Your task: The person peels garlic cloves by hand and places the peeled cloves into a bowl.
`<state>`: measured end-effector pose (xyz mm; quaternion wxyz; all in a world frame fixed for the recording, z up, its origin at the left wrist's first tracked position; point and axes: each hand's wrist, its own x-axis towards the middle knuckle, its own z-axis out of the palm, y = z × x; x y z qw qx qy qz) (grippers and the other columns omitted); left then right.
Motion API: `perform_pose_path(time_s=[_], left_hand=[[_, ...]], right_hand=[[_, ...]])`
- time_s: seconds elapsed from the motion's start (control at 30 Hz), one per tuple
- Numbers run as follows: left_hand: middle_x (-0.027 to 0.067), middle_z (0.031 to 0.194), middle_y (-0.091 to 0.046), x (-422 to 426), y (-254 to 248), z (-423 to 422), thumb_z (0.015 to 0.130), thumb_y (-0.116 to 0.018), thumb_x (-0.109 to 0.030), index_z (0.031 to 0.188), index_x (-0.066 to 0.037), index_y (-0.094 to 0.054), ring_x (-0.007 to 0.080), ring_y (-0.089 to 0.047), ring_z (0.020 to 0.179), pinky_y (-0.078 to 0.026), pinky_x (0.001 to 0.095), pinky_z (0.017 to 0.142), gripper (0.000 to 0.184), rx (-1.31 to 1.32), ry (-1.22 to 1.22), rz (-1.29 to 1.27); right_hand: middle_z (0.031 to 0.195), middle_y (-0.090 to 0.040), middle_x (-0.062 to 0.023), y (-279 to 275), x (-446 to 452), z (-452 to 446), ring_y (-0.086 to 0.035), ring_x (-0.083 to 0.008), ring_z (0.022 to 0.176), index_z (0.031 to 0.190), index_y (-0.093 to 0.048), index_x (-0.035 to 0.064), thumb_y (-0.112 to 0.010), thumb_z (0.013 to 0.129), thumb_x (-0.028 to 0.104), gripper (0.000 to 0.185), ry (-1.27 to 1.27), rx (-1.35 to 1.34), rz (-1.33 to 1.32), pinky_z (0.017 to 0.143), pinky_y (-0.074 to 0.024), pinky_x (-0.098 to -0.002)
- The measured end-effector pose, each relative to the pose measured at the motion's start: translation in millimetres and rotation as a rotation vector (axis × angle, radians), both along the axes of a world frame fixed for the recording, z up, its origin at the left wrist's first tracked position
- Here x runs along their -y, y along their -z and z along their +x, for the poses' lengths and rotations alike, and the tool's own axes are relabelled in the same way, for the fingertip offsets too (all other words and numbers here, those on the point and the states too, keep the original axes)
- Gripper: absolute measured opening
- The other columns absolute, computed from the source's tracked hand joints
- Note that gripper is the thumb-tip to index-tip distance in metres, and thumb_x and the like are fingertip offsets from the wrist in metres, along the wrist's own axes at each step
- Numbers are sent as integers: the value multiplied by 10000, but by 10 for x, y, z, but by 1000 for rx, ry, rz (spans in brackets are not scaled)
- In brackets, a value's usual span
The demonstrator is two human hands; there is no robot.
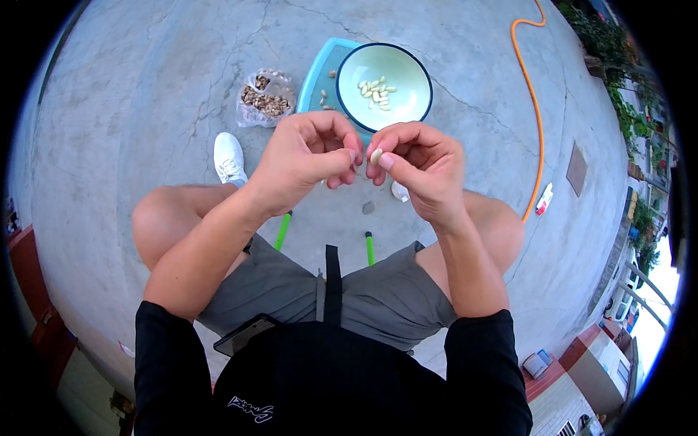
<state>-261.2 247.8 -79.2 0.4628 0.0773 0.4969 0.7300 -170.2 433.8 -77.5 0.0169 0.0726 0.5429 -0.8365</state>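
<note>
My right hand (420, 166) pinches a pale peeled piece, which looks like a garlic clove (376, 156), between thumb and fingertips. Close beside it, my left hand (311, 158) has thumb and fingers pressed together; whatever lies between them is too small to make out. Just beyond both hands stands a pale green bowl with a dark blue rim (429, 94). Several peeled cloves (376, 92) lie in its bottom. The bowl rests on a light blue stool or small table (314, 81), where a few brownish unpeeled pieces (324, 97) lie left of it.
A clear plastic bag (249, 115) of brown unpeeled pieces (267, 104) sits on the concrete floor (167, 87), left of the stool. An orange hose (536, 109) runs along the right. A small white-and-red packet (544, 200) lies near it. A phone (246, 334) rests at my lap.
</note>
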Motion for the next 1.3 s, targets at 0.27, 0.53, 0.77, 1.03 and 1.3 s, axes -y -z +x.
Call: perform_pose_path(time_s=[0.27,0.53,0.77,1.03,1.3], left_hand=[[44,812,-614,-65,49,47,817,-596,30,859,-26,-581,85,-562,636,-399,205,517,72,98,68,-49],[-10,738,-549,-69,160,91,856,-531,-39,873,-37,-601,50,-484,603,-355,191,508,72,228,171,-138],[-36,725,-516,-102,233,165,907,-566,-94,902,-42,-628,42,-462,602,-357,195,521,81,232,225,-160],[6,786,-602,-134,463,338,930,-616,-151,893,-33,-628,70,-545,651,-413,216,566,124,137,291,-228],[14,836,-627,-135,601,389,912,-627,-150,936,-14,-645,87,-570,758,-457,247,681,139,49,297,-283]], right_hand=[[903,-674,-119,-7,-122,-81,-663,-179,754,1026,-654,-46,-595,907,-27,134,111,113,-219,628,-522,-279],[878,-680,-111,21,-154,-169,-664,-172,727,1030,-649,-38,-635,934,47,129,340,199,-250,616,-523,-277],[804,-668,-83,253,-314,-213,-644,-150,664,946,-644,-11,-690,933,145,163,434,338,-148,556,-494,-262],[872,-649,-119,503,-269,-361,-661,-192,695,965,-604,-50,-665,936,134,196,601,392,32,605,-538,-280],[922,-664,-122,480,-289,-344,-653,-182,702,995,-615,-50,-609,943,113,172,604,367,41,604,-513,-283]])
